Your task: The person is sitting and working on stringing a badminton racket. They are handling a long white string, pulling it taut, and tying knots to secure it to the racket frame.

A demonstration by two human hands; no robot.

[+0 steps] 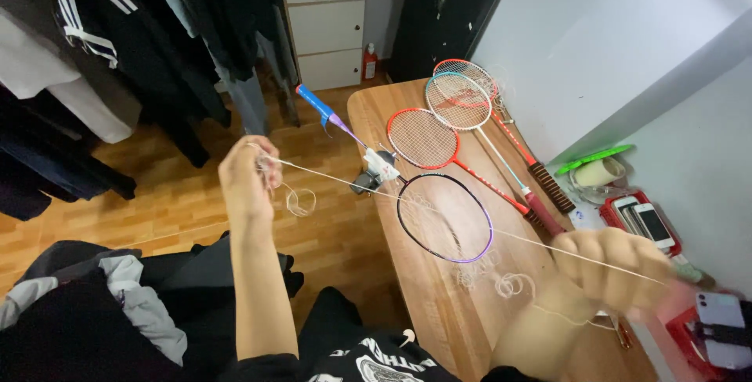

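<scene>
White string (439, 211) ran taut mid-frame between my left hand (249, 174) and right hand (619, 268), both fists gripping it, above the purple-rimmed racket (445, 217) on the desk (439, 304).

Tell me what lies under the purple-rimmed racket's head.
Under the purple-rimmed racket the wooden table shows through the strings, with loose string coils beside the rim. Nothing else shows there.
</scene>
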